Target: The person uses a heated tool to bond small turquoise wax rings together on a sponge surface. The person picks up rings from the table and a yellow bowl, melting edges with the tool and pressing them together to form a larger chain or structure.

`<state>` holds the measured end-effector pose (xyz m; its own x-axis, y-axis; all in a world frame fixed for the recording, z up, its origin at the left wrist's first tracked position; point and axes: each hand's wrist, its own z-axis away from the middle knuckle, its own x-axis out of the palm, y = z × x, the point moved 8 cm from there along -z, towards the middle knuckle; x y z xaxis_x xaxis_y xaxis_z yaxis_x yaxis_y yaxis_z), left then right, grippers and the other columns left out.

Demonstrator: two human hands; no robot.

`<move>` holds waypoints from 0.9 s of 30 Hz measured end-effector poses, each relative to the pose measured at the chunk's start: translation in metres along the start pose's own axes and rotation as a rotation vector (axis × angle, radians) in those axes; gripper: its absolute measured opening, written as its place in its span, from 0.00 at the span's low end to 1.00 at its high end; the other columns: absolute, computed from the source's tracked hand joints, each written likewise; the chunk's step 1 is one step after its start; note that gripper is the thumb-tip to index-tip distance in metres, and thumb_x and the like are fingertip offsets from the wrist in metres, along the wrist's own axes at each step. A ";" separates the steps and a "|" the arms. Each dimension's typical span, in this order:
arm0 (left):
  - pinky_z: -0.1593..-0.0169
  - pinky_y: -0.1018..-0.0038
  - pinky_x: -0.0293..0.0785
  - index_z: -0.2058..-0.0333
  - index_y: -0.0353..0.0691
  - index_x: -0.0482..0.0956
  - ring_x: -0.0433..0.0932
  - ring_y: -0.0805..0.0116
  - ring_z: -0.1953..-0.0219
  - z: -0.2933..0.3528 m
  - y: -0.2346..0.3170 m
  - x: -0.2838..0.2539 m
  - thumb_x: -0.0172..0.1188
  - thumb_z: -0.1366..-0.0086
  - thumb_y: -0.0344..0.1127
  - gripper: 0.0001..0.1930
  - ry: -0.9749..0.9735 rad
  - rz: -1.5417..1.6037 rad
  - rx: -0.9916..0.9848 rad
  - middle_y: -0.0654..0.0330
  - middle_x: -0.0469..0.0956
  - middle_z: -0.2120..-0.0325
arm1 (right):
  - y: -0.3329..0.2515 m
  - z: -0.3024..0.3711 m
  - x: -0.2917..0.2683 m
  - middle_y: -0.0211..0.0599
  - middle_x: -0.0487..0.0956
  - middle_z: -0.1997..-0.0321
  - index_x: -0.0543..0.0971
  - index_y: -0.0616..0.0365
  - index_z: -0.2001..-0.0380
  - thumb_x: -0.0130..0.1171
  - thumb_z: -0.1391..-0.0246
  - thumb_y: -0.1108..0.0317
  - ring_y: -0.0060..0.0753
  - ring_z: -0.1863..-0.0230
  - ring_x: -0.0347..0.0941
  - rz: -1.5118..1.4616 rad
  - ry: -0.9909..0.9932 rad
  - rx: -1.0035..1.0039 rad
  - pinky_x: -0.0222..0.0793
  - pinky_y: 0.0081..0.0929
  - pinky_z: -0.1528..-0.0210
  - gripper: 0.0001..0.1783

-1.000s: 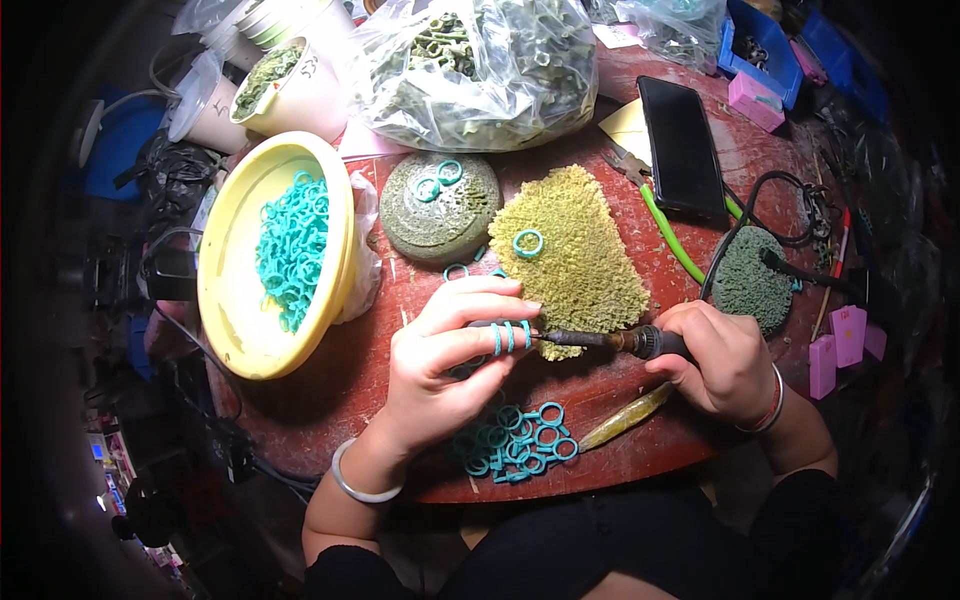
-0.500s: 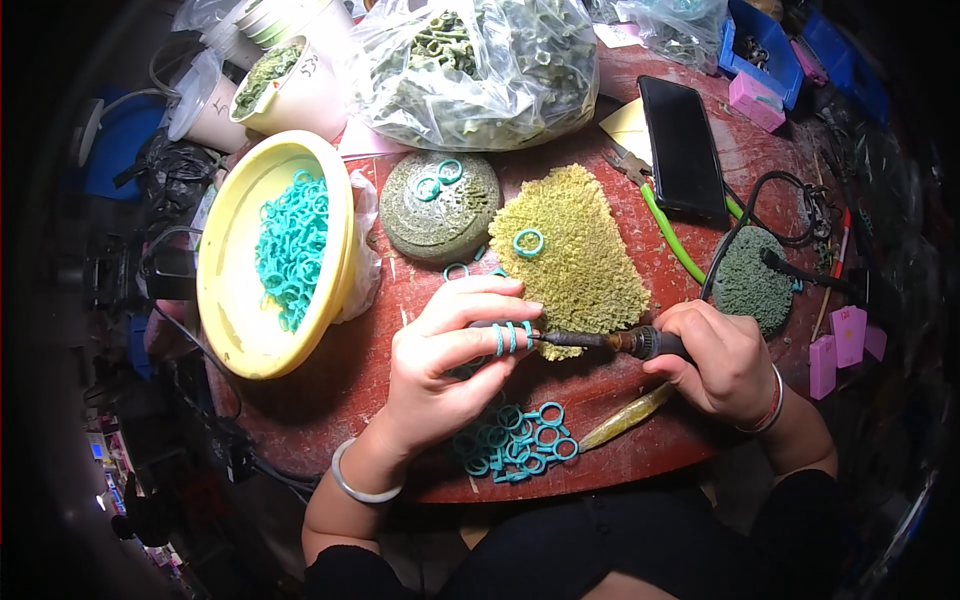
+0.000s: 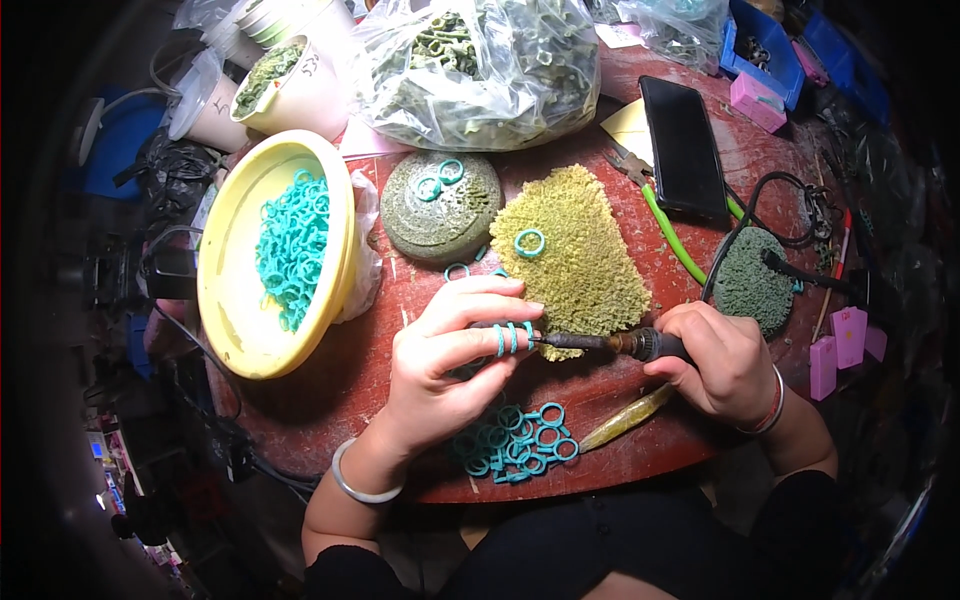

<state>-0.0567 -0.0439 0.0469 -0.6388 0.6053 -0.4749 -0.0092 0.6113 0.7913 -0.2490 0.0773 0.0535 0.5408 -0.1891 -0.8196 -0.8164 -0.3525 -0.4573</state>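
Observation:
My left hand (image 3: 450, 360) has teal rings (image 3: 512, 338) slipped over its index finger, with the fingers bent and close together around them. My right hand (image 3: 722, 362) grips a soldering iron (image 3: 650, 345) by its dark handle. The iron's thin tip points left and reaches the ring nearest my fingertip; whether it touches cannot be made out. Behind the iron lies a rough yellow-green slab (image 3: 575, 270) with one teal ring (image 3: 529, 243) on it. A pile of loose teal rings (image 3: 520, 440) lies below my left hand, beside a yellowish tapered stick (image 3: 628, 418).
At left, a tilted yellow bowl (image 3: 225, 270) holds many teal rings. A round grey-green block (image 3: 440, 225) bears two rings. Farther back sits a clear bag (image 3: 480, 100) of green pieces. On the right are a black phone (image 3: 685, 150), green-handled pliers (image 3: 672, 235) and a green sponge-like pad (image 3: 752, 285).

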 end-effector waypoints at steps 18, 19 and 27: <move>0.38 0.56 0.75 0.63 0.36 0.88 0.82 0.50 0.44 -0.001 0.000 0.000 0.71 0.48 0.18 0.13 0.005 -0.011 0.005 0.55 0.87 0.55 | 0.003 0.001 -0.004 0.40 0.76 0.69 0.77 0.63 0.64 0.73 0.43 0.59 0.40 0.74 0.77 -0.002 0.018 0.005 0.73 0.32 0.75 0.19; 0.38 0.56 0.75 0.63 0.36 0.88 0.82 0.50 0.44 0.000 -0.001 0.000 0.71 0.48 0.18 0.13 0.006 -0.004 0.003 0.55 0.87 0.55 | 0.002 0.001 -0.002 0.39 0.76 0.69 0.76 0.64 0.64 0.73 0.44 0.59 0.40 0.73 0.78 -0.004 0.017 -0.009 0.73 0.31 0.75 0.20; 0.38 0.56 0.75 0.63 0.36 0.88 0.82 0.50 0.44 0.000 0.000 0.000 0.71 0.48 0.18 0.12 0.006 0.004 -0.001 0.55 0.87 0.55 | 0.002 0.002 0.002 0.39 0.77 0.67 0.76 0.64 0.63 0.72 0.44 0.59 0.39 0.72 0.78 -0.001 -0.004 -0.007 0.74 0.31 0.74 0.20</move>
<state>-0.0565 -0.0444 0.0467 -0.6438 0.6046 -0.4690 -0.0071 0.6082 0.7937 -0.2499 0.0778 0.0506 0.5410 -0.1848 -0.8205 -0.8143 -0.3589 -0.4561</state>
